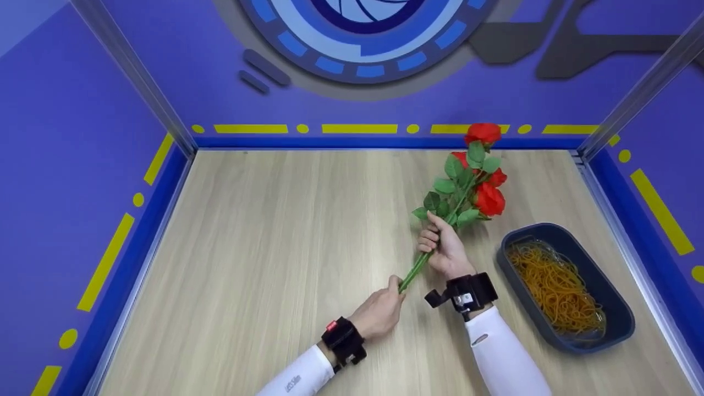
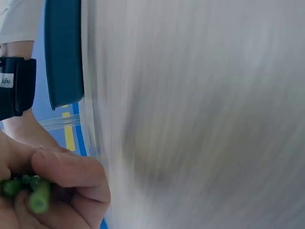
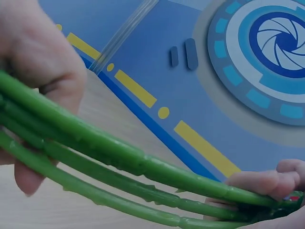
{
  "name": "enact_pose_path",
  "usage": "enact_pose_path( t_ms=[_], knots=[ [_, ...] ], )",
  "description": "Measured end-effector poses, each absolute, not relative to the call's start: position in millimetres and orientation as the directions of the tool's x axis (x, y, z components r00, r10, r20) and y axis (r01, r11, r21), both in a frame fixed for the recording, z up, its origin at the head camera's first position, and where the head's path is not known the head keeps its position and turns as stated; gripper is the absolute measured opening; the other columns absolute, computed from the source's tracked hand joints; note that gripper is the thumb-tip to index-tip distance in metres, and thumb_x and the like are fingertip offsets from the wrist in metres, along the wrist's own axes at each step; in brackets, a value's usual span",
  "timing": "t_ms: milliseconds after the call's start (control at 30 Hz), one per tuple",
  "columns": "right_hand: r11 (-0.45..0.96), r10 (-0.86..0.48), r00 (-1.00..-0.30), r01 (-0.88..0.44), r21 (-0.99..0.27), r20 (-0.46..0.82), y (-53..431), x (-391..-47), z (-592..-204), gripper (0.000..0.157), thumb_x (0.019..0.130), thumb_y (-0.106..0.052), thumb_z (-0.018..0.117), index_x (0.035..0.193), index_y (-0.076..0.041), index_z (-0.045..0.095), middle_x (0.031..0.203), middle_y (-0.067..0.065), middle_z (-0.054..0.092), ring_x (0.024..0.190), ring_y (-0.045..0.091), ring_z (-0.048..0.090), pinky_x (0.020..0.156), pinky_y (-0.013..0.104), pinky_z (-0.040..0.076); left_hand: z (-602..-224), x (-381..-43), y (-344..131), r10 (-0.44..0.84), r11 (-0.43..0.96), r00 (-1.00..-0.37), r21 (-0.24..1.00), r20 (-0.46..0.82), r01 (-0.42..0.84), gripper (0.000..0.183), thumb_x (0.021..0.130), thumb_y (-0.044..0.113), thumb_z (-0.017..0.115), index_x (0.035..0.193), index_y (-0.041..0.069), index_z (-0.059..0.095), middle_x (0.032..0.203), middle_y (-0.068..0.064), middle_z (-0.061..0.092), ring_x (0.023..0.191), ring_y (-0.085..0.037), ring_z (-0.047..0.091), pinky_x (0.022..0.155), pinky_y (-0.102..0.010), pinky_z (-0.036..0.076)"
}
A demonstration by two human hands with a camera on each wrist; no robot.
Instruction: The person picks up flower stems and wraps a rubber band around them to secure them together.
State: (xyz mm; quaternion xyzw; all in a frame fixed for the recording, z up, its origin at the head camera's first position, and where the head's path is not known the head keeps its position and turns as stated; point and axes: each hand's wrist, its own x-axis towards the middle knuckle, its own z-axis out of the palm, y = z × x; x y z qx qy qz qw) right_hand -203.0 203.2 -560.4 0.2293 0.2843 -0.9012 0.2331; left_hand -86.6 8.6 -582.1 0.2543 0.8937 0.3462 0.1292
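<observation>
A bunch of artificial red roses [image 1: 489, 199] with green leaves [image 1: 444, 186] slants up and away over the table. My right hand [image 1: 446, 250] grips the stems just below the leaves, thumb along them. Lower down, near the cut ends, my left hand [image 1: 380, 311] holds the same stems between thumb and fingers. In the left wrist view the stem ends [image 2: 39, 200] poke out from the curled left fingers. Several thorned green stems [image 3: 138, 164] run side by side between both hands in the right wrist view, with narrow gaps between them.
To the right of my right forearm stands a dark blue-grey plastic basin [image 1: 619, 316] with a heap of yellow-orange rubber bands [image 1: 555, 286] inside. Blue printed walls [image 1: 352, 113] enclose the wooden table [image 1: 264, 236] at the back and both sides.
</observation>
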Motion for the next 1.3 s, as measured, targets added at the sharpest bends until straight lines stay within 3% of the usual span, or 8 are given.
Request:
enact_pose_path(
  t_ms=[167, 333, 600, 733, 833, 1000, 1133, 1300],
  knots=[
    [-0.712, -0.324, -0.807, 0.551, -0.434, -0.493, 200, -202, -557, 0.055, 0.115, -0.03, 0.04, 0.062, -0.02, 0.026, 0.054, -0.011, 0.021, 0.048, 0.004, 0.016, 0.046, 0.018, 0.016, -579, -89, 4, 0.556, 0.543, -0.823, 0.8, -0.115, 0.254, 0.01, 0.112, 0.009, 0.045, 0.121, 0.006, 0.046, 0.082, 0.007, 0.045, 0.071, -0.006, 0.045, 0.064, -0.019, 0.038],
    [-0.692, -0.358, -0.818, 0.556, -0.461, -0.45, 196, -200, -551, 0.054, 0.115, -0.026, 0.035, 0.062, -0.02, 0.022, 0.052, -0.01, 0.02, 0.05, 0.005, 0.01, 0.048, 0.018, 0.01, -571, -94, 3, 0.56, 0.42, -0.795, 0.907, -0.232, 0.031, 0.016, 0.109, 0.012, 0.049, 0.124, 0.006, 0.05, 0.078, 0.007, 0.045, 0.06, -0.006, 0.04, 0.054, -0.019, 0.033],
    [-0.64, -0.373, -0.832, 0.551, -0.536, -0.41, 186, -192, -542, 0.054, 0.114, -0.021, 0.036, 0.062, -0.02, 0.025, 0.049, -0.01, 0.025, 0.047, 0.005, 0.012, 0.047, 0.019, 0.01, -560, -108, 9, 0.582, 0.207, -0.758, 0.955, -0.294, -0.212, 0.023, 0.105, 0.005, 0.059, 0.125, -0.006, 0.056, 0.109, -0.034, 0.073, 0.063, -0.012, 0.065, 0.058, -0.028, 0.06],
    [-0.6, -0.41, -0.832, 0.554, -0.577, -0.373, 182, -189, -539, 0.052, 0.114, -0.02, 0.034, 0.064, -0.019, 0.024, 0.053, -0.009, 0.021, 0.048, 0.007, 0.012, 0.049, 0.021, 0.008, -558, -115, 7, 0.612, 0.15, -0.737, 0.956, -0.289, -0.25, 0.023, 0.11, 0.009, 0.054, 0.125, -0.008, 0.058, 0.118, -0.038, 0.071, 0.068, -0.011, 0.069, 0.071, -0.038, 0.066],
    [-0.562, -0.433, -0.826, 0.56, -0.608, -0.36, 179, -187, -537, 0.051, 0.114, -0.02, 0.033, 0.063, -0.019, 0.026, 0.054, -0.009, 0.021, 0.047, 0.007, 0.015, 0.048, 0.02, 0.011, -557, -120, 5, 0.638, 0.117, -0.717, 0.955, -0.281, -0.271, 0.027, 0.112, 0.012, 0.051, 0.127, -0.009, 0.058, 0.121, -0.039, 0.069, 0.069, -0.008, 0.07, 0.069, -0.032, 0.063],
    [-0.488, -0.45, -0.808, 0.58, -0.652, -0.381, 174, -185, -536, 0.054, 0.113, -0.021, 0.037, 0.06, -0.021, 0.031, 0.051, -0.011, 0.028, 0.043, 0.004, 0.025, 0.044, 0.017, 0.023, -558, -126, 2, 0.65, 0.092, -0.699, 0.944, -0.298, -0.316, 0.027, 0.108, 0.009, 0.059, 0.128, -0.01, 0.061, 0.102, -0.025, 0.077, 0.07, -0.01, 0.074, 0.059, -0.02, 0.054],
    [-0.435, -0.464, -0.793, 0.592, -0.678, -0.395, 170, -184, -535, 0.054, 0.114, -0.023, 0.04, 0.06, -0.021, 0.034, 0.05, -0.011, 0.032, 0.042, 0.004, 0.032, 0.045, 0.017, 0.031, -561, -126, 1, 0.642, 0.081, -0.697, 0.932, -0.319, -0.352, 0.01, 0.104, 0.004, 0.065, 0.111, -0.003, 0.066, 0.083, -0.002, 0.075, 0.078, -0.026, 0.081, 0.058, -0.021, 0.059],
    [-0.394, -0.436, -0.808, 0.568, -0.723, -0.397, 168, -183, -533, 0.048, 0.114, -0.028, 0.044, 0.066, -0.019, 0.041, 0.053, -0.01, 0.038, 0.046, 0.006, 0.038, 0.052, 0.02, 0.036, -562, -124, 0, 0.645, 0.046, -0.703, 0.933, -0.301, -0.358, 0.01, 0.104, 0.004, 0.063, 0.098, 0.011, 0.061, 0.08, 0.001, 0.073, 0.086, -0.039, 0.081, 0.061, -0.026, 0.064]
  ],
)
